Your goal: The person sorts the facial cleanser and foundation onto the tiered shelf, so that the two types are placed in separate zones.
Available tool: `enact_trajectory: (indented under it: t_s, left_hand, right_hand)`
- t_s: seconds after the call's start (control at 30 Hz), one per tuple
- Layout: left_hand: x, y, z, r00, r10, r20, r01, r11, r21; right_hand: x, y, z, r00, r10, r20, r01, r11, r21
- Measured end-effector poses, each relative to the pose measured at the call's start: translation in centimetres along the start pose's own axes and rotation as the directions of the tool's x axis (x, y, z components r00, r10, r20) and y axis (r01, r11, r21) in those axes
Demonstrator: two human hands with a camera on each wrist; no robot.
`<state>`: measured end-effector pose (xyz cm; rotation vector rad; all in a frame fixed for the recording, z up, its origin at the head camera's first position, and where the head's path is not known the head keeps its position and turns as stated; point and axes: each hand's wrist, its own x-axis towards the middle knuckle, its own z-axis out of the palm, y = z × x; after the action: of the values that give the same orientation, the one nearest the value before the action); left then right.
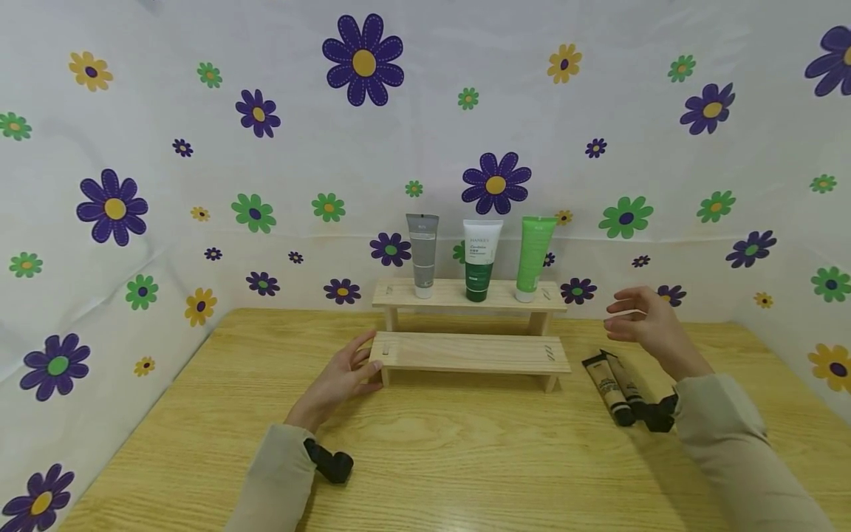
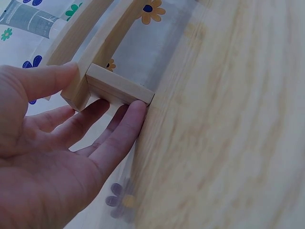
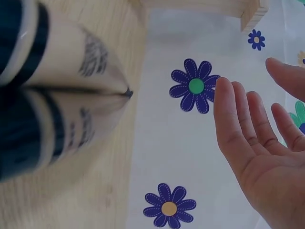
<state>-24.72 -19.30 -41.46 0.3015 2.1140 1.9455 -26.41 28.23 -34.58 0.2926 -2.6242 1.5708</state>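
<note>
A: Head view?
B: The left hand [image 1: 335, 384] pinches the front stand [image 1: 468, 351] at its nine o'clock end, on the counter [image 1: 425, 451]. At twelve o'clock, the rear stand [image 1: 448, 297] bears a grey tube [image 1: 424, 255], a white-green tube [image 1: 483, 255] and a green tube [image 1: 536, 255], upright. The brown tubes [image 1: 608, 388] lie past three o'clock; the right hand [image 1: 654, 329] is at their one o'clock.
A: Left wrist?
B: Thumb on the front stand's edge, fingertips on its leg [image 2: 119, 85].
A: Right wrist?
B: Brown tubes near nine o'clock; right hand past three, apart from them, thumb spread from loosely bent fingers.
</note>
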Motion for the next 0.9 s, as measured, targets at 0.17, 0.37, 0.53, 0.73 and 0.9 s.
enact_trajectory:
  t_s: [0.17,0.37,0.53,0.73,0.9]
  left_hand:
    - [-0.1,0.0,0.0,1.0,0.017,0.012,-0.017,1.0,0.009]
    - [-0.1,0.0,-0.1,1.0,-0.016,0.001,0.016,1.0,-0.007]
    - [0.0,0.1,0.0,1.0,-0.022,-0.004,0.022,1.0,-0.006]
    - [0.0,0.0,0.0,1.0,-0.024,-0.011,0.024,1.0,-0.003]
    - [0.3,-0.2,-0.1,0.999,-0.032,-0.013,0.032,0.999,-0.013]
  right_hand:
    - [-0.5,0.5,-0.3,0.999,0.037,0.012,-0.037,0.999,0.01]
    - [-0.8,1.5,-0.5,0.998,0.061,0.025,-0.062,0.998,0.013]
    - [-1.0,2.4,-0.7,0.996,0.074,0.043,-0.074,0.997,0.009]
    - [-1.5,3.0,-0.8,0.996,0.072,0.057,-0.072,0.997,-0.009]
    - [-1.9,3.4,-0.9,0.996,0.064,0.063,-0.063,0.998,-0.028]
